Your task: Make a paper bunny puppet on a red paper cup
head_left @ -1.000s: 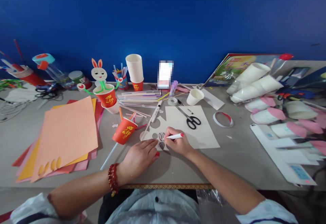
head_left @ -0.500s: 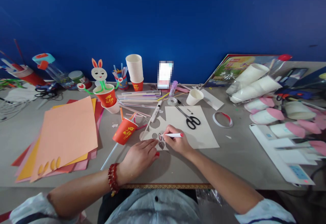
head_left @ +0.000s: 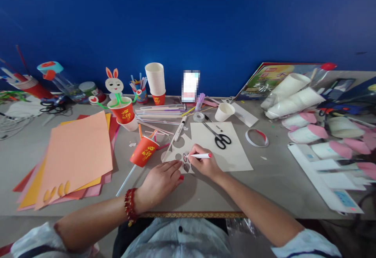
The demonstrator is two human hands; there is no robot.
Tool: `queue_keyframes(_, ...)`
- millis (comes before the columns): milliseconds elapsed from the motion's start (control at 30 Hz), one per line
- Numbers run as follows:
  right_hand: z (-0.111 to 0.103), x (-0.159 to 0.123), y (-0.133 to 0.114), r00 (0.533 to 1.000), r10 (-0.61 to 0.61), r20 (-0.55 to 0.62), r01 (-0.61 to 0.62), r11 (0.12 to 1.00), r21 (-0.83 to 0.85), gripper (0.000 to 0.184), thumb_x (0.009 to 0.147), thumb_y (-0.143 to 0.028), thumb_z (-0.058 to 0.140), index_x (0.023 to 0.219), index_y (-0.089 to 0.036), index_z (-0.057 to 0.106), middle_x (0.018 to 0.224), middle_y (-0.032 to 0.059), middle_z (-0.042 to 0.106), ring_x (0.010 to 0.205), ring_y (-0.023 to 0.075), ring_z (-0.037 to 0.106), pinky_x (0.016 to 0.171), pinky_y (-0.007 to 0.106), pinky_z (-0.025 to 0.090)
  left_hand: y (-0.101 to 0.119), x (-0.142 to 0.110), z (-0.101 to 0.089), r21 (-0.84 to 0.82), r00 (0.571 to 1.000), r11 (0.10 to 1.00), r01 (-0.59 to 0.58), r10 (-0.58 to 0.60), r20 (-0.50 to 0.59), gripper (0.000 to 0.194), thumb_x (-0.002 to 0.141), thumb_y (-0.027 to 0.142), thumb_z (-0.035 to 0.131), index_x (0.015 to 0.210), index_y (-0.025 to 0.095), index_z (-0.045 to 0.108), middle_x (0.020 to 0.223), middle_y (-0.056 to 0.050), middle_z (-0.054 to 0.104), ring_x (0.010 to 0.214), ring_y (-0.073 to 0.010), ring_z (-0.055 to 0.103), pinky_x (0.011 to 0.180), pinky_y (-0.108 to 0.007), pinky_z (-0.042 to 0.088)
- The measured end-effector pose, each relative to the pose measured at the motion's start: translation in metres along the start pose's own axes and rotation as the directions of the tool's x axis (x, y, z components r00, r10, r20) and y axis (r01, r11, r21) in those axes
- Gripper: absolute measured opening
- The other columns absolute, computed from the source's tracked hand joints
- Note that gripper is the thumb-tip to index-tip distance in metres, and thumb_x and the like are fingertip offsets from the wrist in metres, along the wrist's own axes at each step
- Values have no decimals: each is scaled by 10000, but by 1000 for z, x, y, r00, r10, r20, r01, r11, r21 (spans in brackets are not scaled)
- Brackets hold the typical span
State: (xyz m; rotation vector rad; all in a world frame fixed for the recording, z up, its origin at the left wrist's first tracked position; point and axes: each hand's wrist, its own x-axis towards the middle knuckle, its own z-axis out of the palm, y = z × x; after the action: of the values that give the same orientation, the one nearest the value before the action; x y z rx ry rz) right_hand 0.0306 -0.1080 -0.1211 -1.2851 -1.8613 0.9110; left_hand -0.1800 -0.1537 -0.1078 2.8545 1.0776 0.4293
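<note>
My right hand [head_left: 204, 163] grips a white marker with a red end [head_left: 202, 156], its tip down on a cut sheet of white paper [head_left: 173, 155]. Dark looped outlines with some red inside show beside the tip. The sheet has round holes along it. My left hand [head_left: 163, 179] rests on the sheet's near edge with the fingers laid out, and a small red marker cap [head_left: 181, 177] sticks out at the thumb. Under my right hand lies a larger white sheet [head_left: 237, 154] bearing black-handled scissors [head_left: 222, 140]. A capped pen [head_left: 180, 129] lies just beyond the cut sheet.
Coloured paper [head_left: 79, 148] is stacked at left. An orange-red cup with straws [head_left: 143, 151] lies near my left hand, and a rabbit-faced cup figure [head_left: 122, 109] stands behind it. Straws [head_left: 161, 111], a white cup [head_left: 225, 111], a tape ring [head_left: 257, 138] and bagged cups [head_left: 293, 101] surround the sheets.
The marker and my right hand have shifted very slightly, and the outline beside the tip looks a little darker. My left hand stays in place.
</note>
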Motion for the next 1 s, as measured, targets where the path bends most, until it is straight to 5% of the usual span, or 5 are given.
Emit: queue_keyframes(1000,1,-1,4,1000,0,22,-1,1000,24,115,767,-164,541,666,-215,522,630,-34,626,565,120,535,546,212,370,-1,-1,3,-11,1000,1000,1,-1,-17,195,979,239,502,994,124,658,1234,-130,699,1154,-249,660,958,-388,571)
